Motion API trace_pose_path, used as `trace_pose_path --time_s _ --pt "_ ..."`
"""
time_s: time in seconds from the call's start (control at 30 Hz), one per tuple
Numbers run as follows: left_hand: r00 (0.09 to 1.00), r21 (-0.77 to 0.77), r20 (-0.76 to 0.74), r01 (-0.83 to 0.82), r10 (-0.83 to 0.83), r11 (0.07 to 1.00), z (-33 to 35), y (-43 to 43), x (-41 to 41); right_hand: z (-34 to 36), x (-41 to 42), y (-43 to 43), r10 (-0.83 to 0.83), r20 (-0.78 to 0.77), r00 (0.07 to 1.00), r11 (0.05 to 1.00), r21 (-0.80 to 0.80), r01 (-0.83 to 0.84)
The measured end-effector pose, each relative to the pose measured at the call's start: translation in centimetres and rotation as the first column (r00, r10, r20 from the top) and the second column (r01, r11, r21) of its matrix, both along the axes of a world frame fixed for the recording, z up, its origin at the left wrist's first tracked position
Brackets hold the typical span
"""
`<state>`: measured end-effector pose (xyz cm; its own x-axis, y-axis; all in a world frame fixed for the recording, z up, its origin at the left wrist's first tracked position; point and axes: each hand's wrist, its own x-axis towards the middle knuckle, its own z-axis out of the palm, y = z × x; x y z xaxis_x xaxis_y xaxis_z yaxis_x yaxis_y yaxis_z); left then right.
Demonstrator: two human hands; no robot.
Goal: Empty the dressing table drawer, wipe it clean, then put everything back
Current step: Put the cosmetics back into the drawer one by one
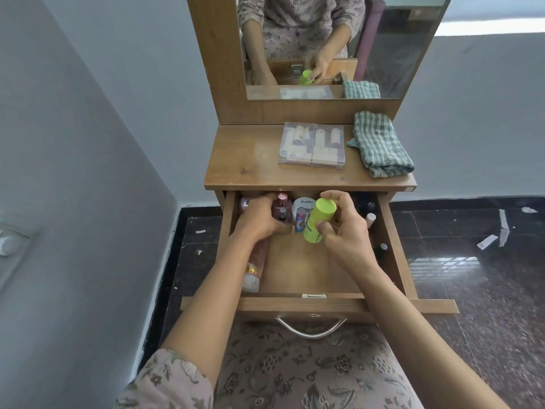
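The wooden drawer (392,249) of the dressing table is pulled open in front of me. My right hand (345,231) grips a lime-green bottle (318,219), tilted, above the drawer's back. My left hand (262,221) curls around a pink perfume bottle (75,199) and small nail polish bottles (282,214) at the back left. A white round jar (303,203) and a small blue-capped item (300,221) stand between my hands. A pink glittery bottle (255,267) lies along the left wall. Small dark bottles (382,249) sit by the right wall.
On the tabletop (244,160) lie a clear plastic case of small cosmetics (312,144) and a folded green checked cloth (380,143). A mirror (383,39) rises behind. A grey wall is at the left; dark tiled floor with paper scraps (486,242) at the right.
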<state>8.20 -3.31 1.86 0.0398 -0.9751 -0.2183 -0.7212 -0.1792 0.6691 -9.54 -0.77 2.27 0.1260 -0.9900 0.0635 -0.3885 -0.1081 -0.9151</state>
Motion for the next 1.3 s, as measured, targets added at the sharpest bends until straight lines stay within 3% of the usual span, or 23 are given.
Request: trace_pose_path --time_s 0.7,1.0,1.13,1.3 --pt "0.966 0.122 0.214 0.122 -0.146 0.985 0.0 1.4 0.2 -0.1 -0.1 -0.1 -0.023 0.074 0.997 0.998 -0.048 0.026" --pt "0.944 0.174 0.243 0.185 -0.225 0.967 0.1 3.1 -0.1 0.2 0.8 0.0 0.025 0.243 0.97 0.971 -0.236 0.034" --pt "0.981 0.182 0.071 0.163 -0.178 0.97 -0.1 3.9 0.5 1.0 2.1 -1.2 0.154 0.105 0.983 0.93 -0.351 -0.108" --pt "0.994 0.155 -0.101 0.049 -0.034 0.987 -0.5 5.1 1.6 1.1 3.7 -2.8 0.298 -0.317 0.9 0.869 -0.301 -0.393"
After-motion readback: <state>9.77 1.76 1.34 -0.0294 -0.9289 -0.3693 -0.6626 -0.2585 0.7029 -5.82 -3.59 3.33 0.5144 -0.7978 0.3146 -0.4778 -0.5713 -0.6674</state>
